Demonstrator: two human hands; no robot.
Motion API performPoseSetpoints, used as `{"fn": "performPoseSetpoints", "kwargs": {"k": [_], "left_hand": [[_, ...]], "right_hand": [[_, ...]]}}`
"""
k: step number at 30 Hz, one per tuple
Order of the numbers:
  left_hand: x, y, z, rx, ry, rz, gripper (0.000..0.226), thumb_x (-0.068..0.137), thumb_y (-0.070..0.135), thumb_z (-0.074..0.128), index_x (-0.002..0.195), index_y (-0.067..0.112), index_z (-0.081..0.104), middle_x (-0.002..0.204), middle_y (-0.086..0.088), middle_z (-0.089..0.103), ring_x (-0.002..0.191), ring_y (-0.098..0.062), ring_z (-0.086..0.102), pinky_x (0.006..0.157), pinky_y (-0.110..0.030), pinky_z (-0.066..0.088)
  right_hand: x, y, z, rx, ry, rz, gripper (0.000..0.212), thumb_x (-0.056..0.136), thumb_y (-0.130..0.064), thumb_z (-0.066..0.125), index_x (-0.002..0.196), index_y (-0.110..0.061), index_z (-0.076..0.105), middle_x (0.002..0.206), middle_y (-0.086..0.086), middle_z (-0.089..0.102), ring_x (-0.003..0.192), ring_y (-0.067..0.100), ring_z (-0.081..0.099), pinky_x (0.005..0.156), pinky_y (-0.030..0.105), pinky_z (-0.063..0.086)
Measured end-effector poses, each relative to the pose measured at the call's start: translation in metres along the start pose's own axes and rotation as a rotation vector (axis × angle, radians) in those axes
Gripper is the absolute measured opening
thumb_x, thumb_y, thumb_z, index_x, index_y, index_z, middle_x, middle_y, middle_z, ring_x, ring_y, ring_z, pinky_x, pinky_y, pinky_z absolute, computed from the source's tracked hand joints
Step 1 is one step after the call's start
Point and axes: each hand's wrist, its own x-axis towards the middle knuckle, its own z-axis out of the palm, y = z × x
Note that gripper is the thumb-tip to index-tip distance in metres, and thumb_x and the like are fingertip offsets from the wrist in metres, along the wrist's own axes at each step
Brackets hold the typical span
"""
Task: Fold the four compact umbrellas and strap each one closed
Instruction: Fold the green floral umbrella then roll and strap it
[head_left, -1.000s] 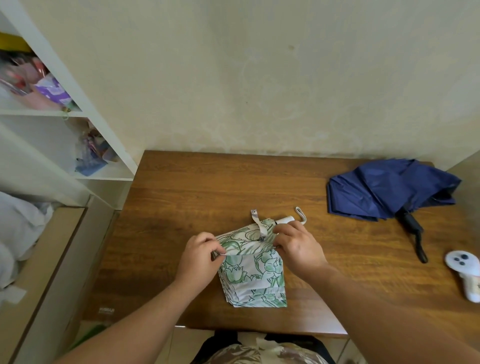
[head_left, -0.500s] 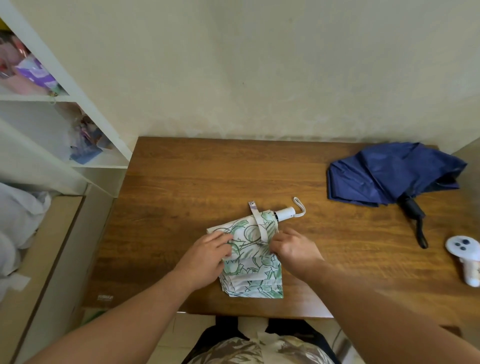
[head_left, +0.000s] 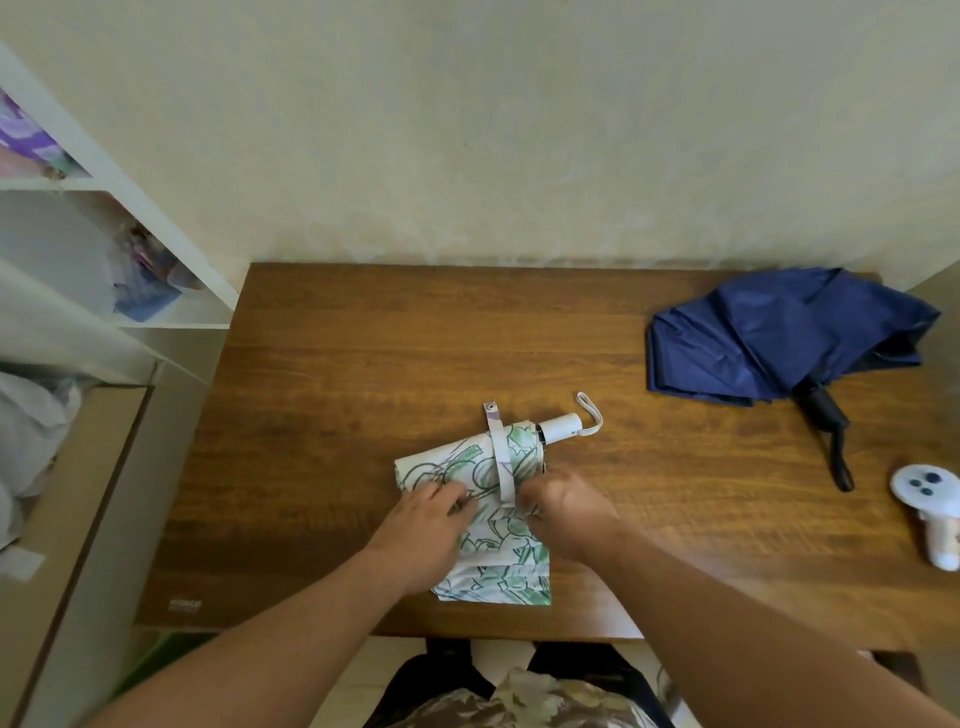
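My left hand (head_left: 423, 535) lies on the white-and-green umbrella (head_left: 493, 519), fingers bent down onto the cloth at its left part, pressing it to the bench (head_left: 363, 364); whether they pinch a fold I cannot tell through the blur. My right hand (head_left: 563, 512) sits just beside it on the umbrella's right side, fingers curled in and gripping the cloth close to the strap (head_left: 501, 462). The strap runs across the rolled upper part of the umbrella between my two hands, and its free end with the snap points toward the far edge of the bench. The umbrella lies near the front edge of the bench, about midway along it, its loose folds spreading toward me under my wrists. Its white handle (head_left: 560, 429) sticks out to the right beyond my right hand, with a wrist loop (head_left: 592, 413) at its tip resting on the wood. A blue umbrella (head_left: 779, 338) lies loosely bunched at the far right corner, well apart from both hands, its black handle (head_left: 828, 421) pointing toward the front edge. A white controller (head_left: 930, 506) rests at the right edge.
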Motion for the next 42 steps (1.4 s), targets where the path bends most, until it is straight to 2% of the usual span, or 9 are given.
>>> {"fn": "performPoseSetpoints", "kwargs": {"k": [4,8,16,21,27,32,38,40,42], "left_hand": [[-0.002,-0.003,0.009,0.001,-0.063,0.039,0.062,0.105,0.035,0.049,0.163,0.026,0.028,0.162,-0.002,0.022,0.143,-0.027,0.028,0.123,-0.045,0.029],[-0.002,-0.007,0.008,-0.012,-0.106,0.069,0.066,0.106,0.039,0.049,0.166,0.028,0.023,0.166,0.0,0.017,0.147,-0.026,0.026,0.124,-0.043,0.028],[-0.003,-0.028,0.002,-0.204,-0.155,0.074,0.07,0.103,0.067,0.02,0.166,0.035,0.026,0.172,0.019,0.019,0.156,-0.012,0.021,0.122,-0.026,0.016],[-0.003,-0.035,0.001,-0.233,-0.161,0.093,0.056,0.113,0.045,0.034,0.166,0.037,0.023,0.17,0.024,0.018,0.155,-0.008,0.02,0.124,-0.025,0.015],[-0.001,-0.031,0.001,-0.172,-0.183,0.131,0.058,0.112,0.046,0.037,0.166,0.032,0.024,0.167,0.022,0.019,0.148,-0.011,0.024,0.124,-0.031,0.024],[-0.005,-0.021,0.008,-0.054,-0.121,0.154,0.063,0.11,0.047,0.038,0.167,0.024,0.022,0.167,0.008,0.017,0.144,-0.02,0.028,0.124,-0.036,0.029],[-0.033,-0.006,0.036,-0.002,-0.128,0.149,0.078,0.107,0.055,0.037,0.168,0.031,-0.005,0.174,0.0,-0.02,0.161,-0.025,-0.016,0.121,-0.04,-0.018],[-0.041,-0.008,0.043,-0.039,-0.175,0.149,0.075,0.108,0.055,0.036,0.166,0.039,-0.009,0.169,0.005,-0.03,0.156,-0.019,-0.027,0.122,-0.042,-0.018],[-0.041,-0.01,0.04,-0.081,-0.126,0.131,0.062,0.108,0.054,0.034,0.165,0.044,0.01,0.175,0.008,-0.008,0.161,-0.014,-0.004,0.129,-0.043,-0.001]], "right_hand": [[0.006,-0.007,0.001,0.419,-0.075,0.179,0.043,0.09,-0.022,0.066,0.13,-0.037,0.06,0.112,-0.014,0.068,0.089,0.002,0.064,0.069,0.016,0.051],[0.007,-0.015,0.003,0.592,-0.146,0.247,0.041,0.085,-0.017,0.067,0.122,-0.036,0.067,0.109,-0.011,0.072,0.099,0.014,0.07,0.085,0.038,0.063],[-0.02,-0.013,0.016,0.413,-0.24,0.23,0.041,0.098,-0.008,0.055,0.126,-0.032,0.071,0.127,-0.007,0.07,0.111,0.017,0.065,0.103,0.039,0.053],[-0.045,-0.003,0.039,0.332,-0.355,0.283,0.026,0.093,-0.01,0.066,0.109,-0.026,0.08,0.129,-0.005,0.068,0.114,0.02,0.064,0.104,0.035,0.052],[-0.05,0.002,0.021,0.051,-0.081,0.432,0.025,0.09,-0.015,0.05,0.095,-0.023,0.072,0.097,-0.002,0.07,0.093,0.021,0.067,0.08,0.034,0.056],[-0.019,-0.006,0.006,-0.019,0.227,0.14,0.029,0.092,-0.021,0.06,0.118,-0.024,0.073,0.127,-0.003,0.06,0.118,0.025,0.052,0.099,0.043,0.05],[0.017,-0.023,0.016,-0.158,0.098,-0.085,0.046,0.099,-0.02,0.062,0.144,-0.023,0.052,0.145,0.0,0.046,0.131,0.028,0.048,0.103,0.048,0.052],[0.016,-0.016,0.019,-0.193,0.065,-0.088,0.04,0.101,-0.028,0.059,0.14,-0.025,0.054,0.142,-0.003,0.046,0.13,0.026,0.047,0.099,0.047,0.054],[0.011,-0.008,0.023,-0.19,0.018,-0.094,0.048,0.101,-0.03,0.058,0.148,-0.027,0.048,0.15,-0.004,0.039,0.137,0.023,0.039,0.106,0.05,0.049]]}}
